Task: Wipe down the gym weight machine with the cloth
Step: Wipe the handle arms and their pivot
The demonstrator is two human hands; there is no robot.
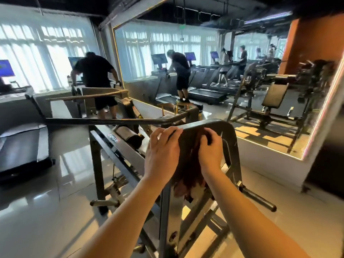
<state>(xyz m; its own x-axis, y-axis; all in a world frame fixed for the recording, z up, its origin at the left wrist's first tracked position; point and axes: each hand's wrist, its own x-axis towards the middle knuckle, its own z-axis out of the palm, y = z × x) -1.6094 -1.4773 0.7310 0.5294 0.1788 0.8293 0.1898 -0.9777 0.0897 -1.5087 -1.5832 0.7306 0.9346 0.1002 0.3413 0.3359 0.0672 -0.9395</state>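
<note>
- So, the wiping step looks to be on at the top of the machine. The cloth, dark reddish-brown, is draped over the curved upper edge of the grey frame. It hangs down the near face between the two hands.
- Right hand has its fingers curled and dug into the cloth near the top, gripping a bunch of it against the metal.
- Left hand sits just left of the cloth with its fingers fairly straight over the frame's top edge, touching the cloth's side. The thumb is hidden, so I can't say if it pinches anything.
- My guess on progress is early-ish. Only this upper bit is under the cloth. The long bar, the peg handle at lower right and the slanted beam all have no cloth on them.
- Next move, I'd reckon, is to drag the cloth along the curve or down the face with steady pressure.
- The left hand would need to steady things so the loose tail doesn't slide off. The dangling end could catch on the brackets below, so it's probably worth gathering it up first.
- Writing: a label on the slanted beam reads "TORQUE", light letters on a dark strip, running tilted along the beam.
- Nothing else is readable. The screens over the treadmills in the back glow blue but are too blurry to make out.
</note>
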